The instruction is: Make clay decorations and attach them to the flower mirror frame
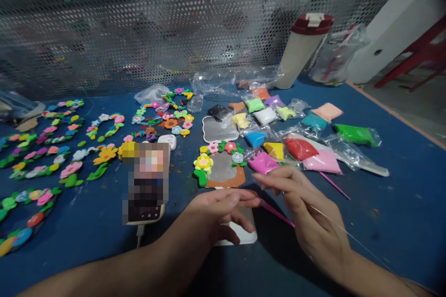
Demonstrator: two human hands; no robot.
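Observation:
My left hand (223, 216) is palm up with its fingers apart, over a white board (244, 234) lying flat on the table. Close to its fingertips, my right hand (311, 216) is pinched around a thin clear stick (339, 227) that slants back towards the lower right. What its tip touches is hidden by the fingers. A pink stick (280, 213) shows between the two hands. Just beyond them lies a small mirror frame (226, 183) with a brown clay edge, decorated with clay flowers and a green leaf.
Bags of coloured clay (266, 116) cover the table's right half, with a plain mirror (219, 130) beside them. On the left are a charging phone (149, 213) and several flowered clay rings (104, 127). A tumbler (303, 51) stands behind, against a perforated metal panel (156, 23).

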